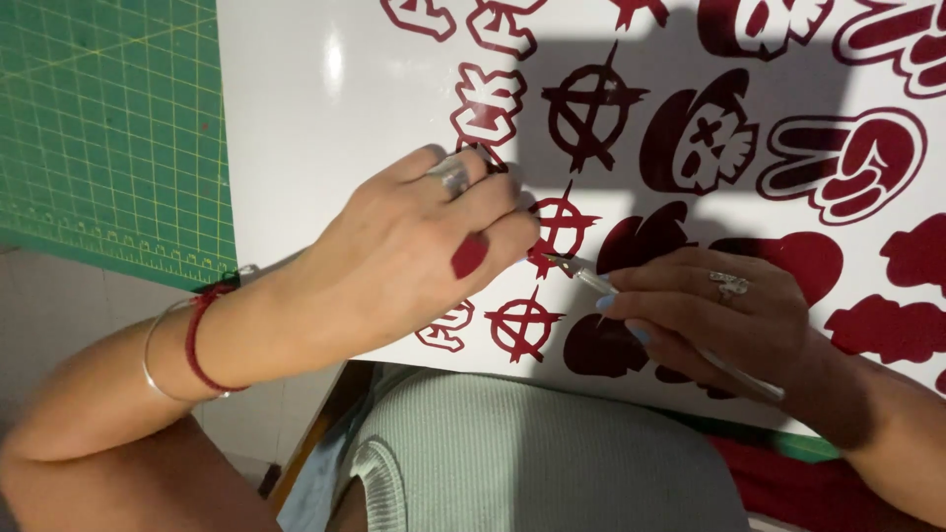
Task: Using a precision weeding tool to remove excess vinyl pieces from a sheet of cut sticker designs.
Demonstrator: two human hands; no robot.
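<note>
On white sheet [296,118]: left hand [414,246] presses flat near dark-red decal [560,229]; right hand [719,310] pinches weeding tool [591,279].

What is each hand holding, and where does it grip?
The right hand pinches a thin metal tool along its shaft. The left hand holds nothing, pressing on the white sheet.

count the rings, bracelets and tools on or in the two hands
rings: 2, one on the left hand, one on the right hand
bracelets: 2, a red cord and a thin silver bangle
weeding tool: 1
total: 5
</note>
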